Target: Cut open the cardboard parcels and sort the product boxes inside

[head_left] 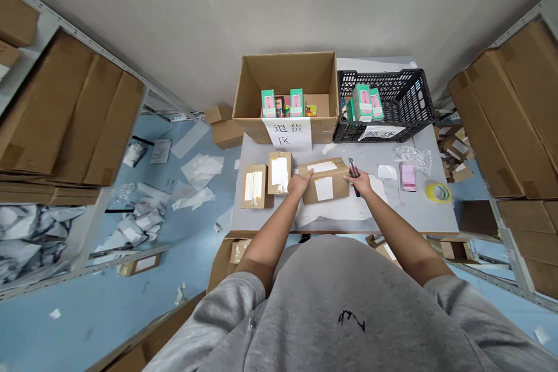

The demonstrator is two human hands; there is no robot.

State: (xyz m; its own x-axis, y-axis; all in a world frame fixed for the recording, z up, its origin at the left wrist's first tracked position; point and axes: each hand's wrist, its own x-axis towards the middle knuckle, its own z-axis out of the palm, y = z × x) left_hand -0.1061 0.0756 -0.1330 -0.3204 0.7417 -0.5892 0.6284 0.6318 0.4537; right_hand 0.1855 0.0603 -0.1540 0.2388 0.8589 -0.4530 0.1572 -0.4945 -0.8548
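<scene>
My left hand grips the near left end of a taped cardboard parcel, which carries white labels and lies on a white sheet of paper. My right hand is at the parcel's right end, holding a red and black box cutter upright beside it. The blade's tip is hidden. Left of the parcel stand two smaller cardboard boxes with white labels, the nearer one almost touching my left hand.
Farther along the grey table are an open carton holding green and pink boxes, a black plastic crate with similar boxes, bubble wrap, a pink packet and yellow tape. Shelves of cartons flank both sides.
</scene>
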